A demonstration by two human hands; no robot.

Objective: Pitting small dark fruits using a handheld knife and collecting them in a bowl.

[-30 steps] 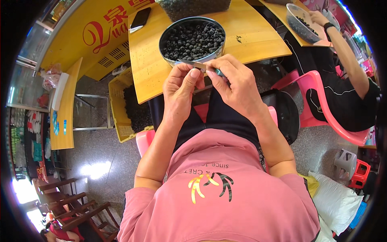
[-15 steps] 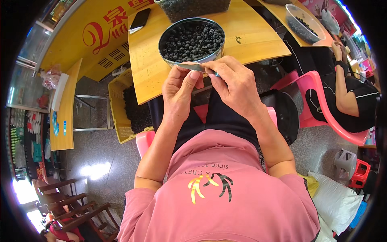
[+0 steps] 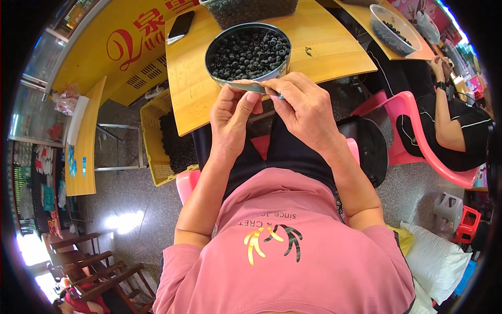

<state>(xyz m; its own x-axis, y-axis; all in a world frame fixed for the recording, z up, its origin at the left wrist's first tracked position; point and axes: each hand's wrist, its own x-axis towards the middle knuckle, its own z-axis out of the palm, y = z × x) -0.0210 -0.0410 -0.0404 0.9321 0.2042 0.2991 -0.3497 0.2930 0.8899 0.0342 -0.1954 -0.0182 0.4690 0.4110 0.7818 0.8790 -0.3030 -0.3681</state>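
My right hand [image 3: 303, 109] is closed on a small knife [image 3: 254, 88]. Its flat metal blade points left, and a bit of blue handle shows between my fingers. The fingers of my left hand [image 3: 230, 118] are pinched at the blade, with the thumb against it; whatever small piece they hold is hidden. Both hands are just off the near rim of a round bowl [image 3: 283, 70] at the table edge. Inside it lie many small, round black pieces [image 3: 250, 52], some with open, ring-like ends; their kind is hard to tell.
Behind the bowl on the yellow table [image 3: 329, 49] stands a clear tub [image 3: 251, 14] of dark pieces. A phone [image 3: 182, 25] lies at the far left. Below, a yellow crate [image 3: 152, 152] holds more black pieces. A co-worker's arm [image 3: 444, 115] and a pink chair [image 3: 418, 123] are at right.
Almost nothing differs. Both hands and the knife keep their place at the bowl's near rim; the co-worker's forearm at right has shifted very slightly.
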